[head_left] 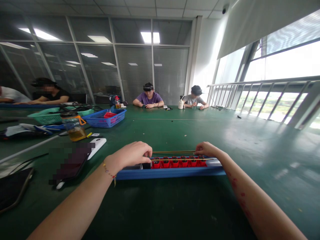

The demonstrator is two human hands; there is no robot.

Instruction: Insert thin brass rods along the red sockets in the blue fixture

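Observation:
In front of me lies a long blue tray (pixel 172 173) holding a row of red blocks (pixel 183 162) with black tops. My left hand (pixel 136 154) is over its left part, fingers curled and pinched at one end of a thin yellow-and-black strand (pixel 173 152). The strand runs taut to my right hand (pixel 205 149), whose fingertips close on its other end near the far edge. A second thin tan strand (pixel 181 159) crosses over the red blocks. My left fingertips are close to its end; whether they touch it I cannot tell.
To the left are a white-ended dark device (pixel 97 146), a phone (pixel 15 186), a jar of amber liquid (pixel 76 131), a blue basket (pixel 106 118) and a green basket (pixel 47 116). Several people sit around the green table (pixel 155 128). A white bottle (pixel 180 104) stands at the far side.

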